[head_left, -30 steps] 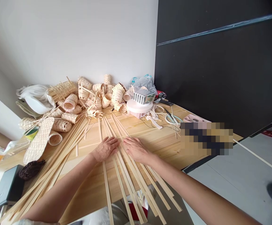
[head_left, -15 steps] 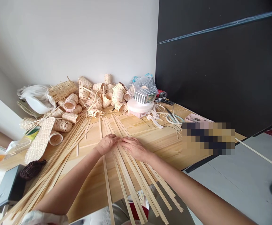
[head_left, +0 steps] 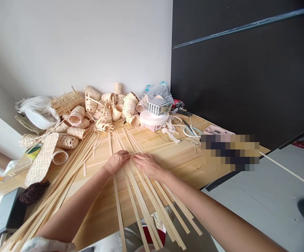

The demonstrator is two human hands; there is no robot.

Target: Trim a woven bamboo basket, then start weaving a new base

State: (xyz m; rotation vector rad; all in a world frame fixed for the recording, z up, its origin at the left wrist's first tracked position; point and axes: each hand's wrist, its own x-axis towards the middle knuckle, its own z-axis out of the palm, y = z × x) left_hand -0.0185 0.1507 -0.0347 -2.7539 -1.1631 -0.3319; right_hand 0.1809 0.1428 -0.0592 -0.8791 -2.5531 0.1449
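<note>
Long pale bamboo strips [head_left: 137, 194] fan out across the table, running lengthwise beneath both hands and past the near edge. My left hand [head_left: 117, 161] is closed on the strips where they bunch together, its fingers bent. Beside it, my right hand [head_left: 148, 166] is closed on the same place from the right, fingers side by side and tips meeting those of the left. Both thumbs are hidden, as is the spot under the fingertips. To the left lies a thick bundle of further loose strips [head_left: 62, 185].
Woven baskets [head_left: 77, 115] are heaped along the wall. A flat woven piece [head_left: 42, 159], dark cord [head_left: 33, 192] and a grey box [head_left: 6, 215] lie left. A white round stand [head_left: 154, 119] bears small boxes; scissors [head_left: 192, 131] lie right, beside a blurred patch.
The whole view has shifted slightly, so the table's things appear a little further left. Both hands stay together on the strips with almost the same pose.
</note>
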